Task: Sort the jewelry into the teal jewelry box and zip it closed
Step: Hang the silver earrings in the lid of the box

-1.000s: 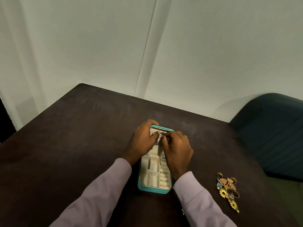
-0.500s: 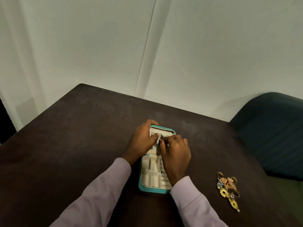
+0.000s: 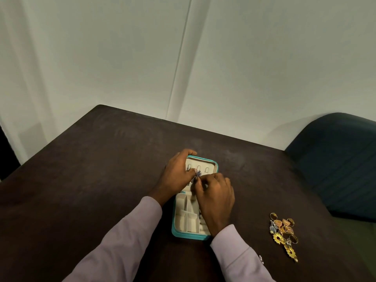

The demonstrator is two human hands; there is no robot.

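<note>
A: Progress, left to right?

B: Centre of frame, the teal jewelry box lies open on the dark table, lid half toward the top of the frame, tray half toward the bottom. The left hand is curled over the lid's left edge, fingertips at a small silver piece with a blue stone, and seems to grip it; a bit of chain shows below the fingers. The right hand meets it from the right, fingertips pinching at the same piece. Exactly which fingers carry it, I cannot tell.

A: So, what is done?

B: Little, by my reading. The piece is being fixed to the lid, near the hooks. The cream compartments I can see look empty, though the right hand hides the tray's right side. The zip is untouched, the box wide open.

A: What is left?

B: The pile of jewelry at lower right of the frame, well apart from the box, not yet sorted. Then zipping.

A: Counts?

B: One box. Three hooks on the lid. One silver piece in hand. In the pile, roughly three gold rings, a couple of yellow flower pieces, some copper leaf shapes; they overlap, so no firm total. One dark chair at right edge
</note>
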